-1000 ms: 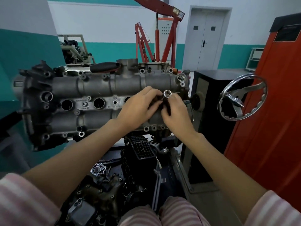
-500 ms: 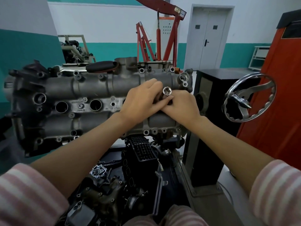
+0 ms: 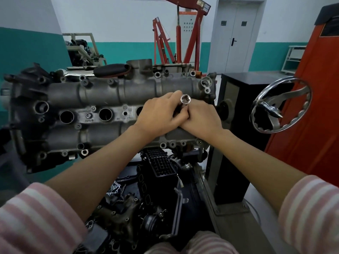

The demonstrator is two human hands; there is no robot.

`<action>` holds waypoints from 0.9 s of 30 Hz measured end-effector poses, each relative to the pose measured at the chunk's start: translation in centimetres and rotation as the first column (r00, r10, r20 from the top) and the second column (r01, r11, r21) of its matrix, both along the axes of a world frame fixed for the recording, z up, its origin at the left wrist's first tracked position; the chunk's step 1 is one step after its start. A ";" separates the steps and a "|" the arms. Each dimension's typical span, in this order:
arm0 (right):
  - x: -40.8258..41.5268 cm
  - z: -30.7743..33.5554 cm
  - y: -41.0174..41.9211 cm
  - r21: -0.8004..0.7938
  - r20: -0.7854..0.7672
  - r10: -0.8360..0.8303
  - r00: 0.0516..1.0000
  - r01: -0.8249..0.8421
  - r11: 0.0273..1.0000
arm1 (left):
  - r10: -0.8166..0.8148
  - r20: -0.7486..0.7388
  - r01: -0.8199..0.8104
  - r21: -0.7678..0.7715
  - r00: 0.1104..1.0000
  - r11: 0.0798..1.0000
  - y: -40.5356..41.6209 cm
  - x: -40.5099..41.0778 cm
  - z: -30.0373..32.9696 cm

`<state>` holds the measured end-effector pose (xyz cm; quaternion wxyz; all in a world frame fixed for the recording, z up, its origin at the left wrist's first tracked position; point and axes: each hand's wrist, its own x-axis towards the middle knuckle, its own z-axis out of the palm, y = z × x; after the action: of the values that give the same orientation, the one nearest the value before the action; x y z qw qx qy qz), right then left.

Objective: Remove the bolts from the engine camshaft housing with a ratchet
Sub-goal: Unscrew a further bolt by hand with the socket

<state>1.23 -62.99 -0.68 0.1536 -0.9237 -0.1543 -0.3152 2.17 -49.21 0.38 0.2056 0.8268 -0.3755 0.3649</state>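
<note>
The grey camshaft housing (image 3: 102, 94) lies across the engine stand in front of me, with round bores and bolt bosses along its edges. Both hands meet over its right end. My left hand (image 3: 159, 114) and my right hand (image 3: 201, 118) are closed together around a tool whose chrome socket (image 3: 185, 98) sticks up between them, open end facing me. The rest of the tool is hidden by my fingers. Small bolt heads (image 3: 172, 144) show along the housing's near edge.
A chrome handwheel (image 3: 280, 105) juts out on the right beside a black cabinet (image 3: 236, 110) and a red cabinet (image 3: 311, 107). Loose black engine parts (image 3: 159, 162) lie below the housing. A red engine hoist (image 3: 185, 33) stands behind.
My view has shifted slightly; both hands stay clasped on the socket tool over the housing's right end, with the socket tilted a little more toward me.
</note>
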 end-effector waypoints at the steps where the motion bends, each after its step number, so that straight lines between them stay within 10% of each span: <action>1: 0.1 -0.1 0.1 -0.005 -0.006 -0.011 1.000 0.011 1.000 | 0.005 -0.003 -0.005 -0.008 1.000 1.000 0.0 0.1 0.0; 27: -0.5 -0.5 -0.1 0.028 0.089 0.038 0.995 -0.041 0.999 | -0.032 -0.082 0.032 0.001 0.996 0.999 0.3 0.2 0.0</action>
<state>0.68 -63.11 -1.20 0.1665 -0.9033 -0.1744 -0.3548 2.35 -48.86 0.38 0.2256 0.8352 -0.3805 0.3267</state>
